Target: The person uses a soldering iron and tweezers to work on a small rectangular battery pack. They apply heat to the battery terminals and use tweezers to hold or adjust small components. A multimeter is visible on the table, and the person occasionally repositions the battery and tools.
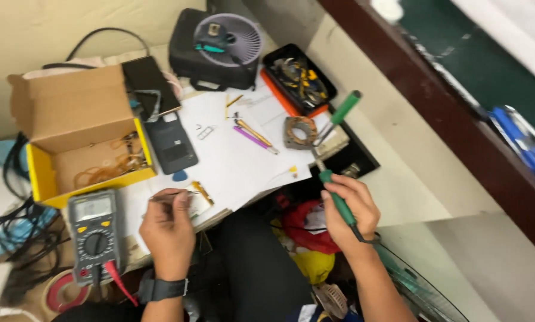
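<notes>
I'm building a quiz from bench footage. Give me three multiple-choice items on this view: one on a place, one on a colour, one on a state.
1. Where does the multimeter lie?
A. inside the cardboard box
B. on the bench by the left hand
C. on the small fan

2. What colour is the soldering iron handle?
A. green
B. red
C. white

3. What is the state of the cardboard box?
A. taped shut
B. crushed flat
C. open

Key: 1 B, it sits just beside the left hand, below the box; 2 A, the grip in the right hand is green; 3 C, its flaps stand up and the inside shows.
</notes>
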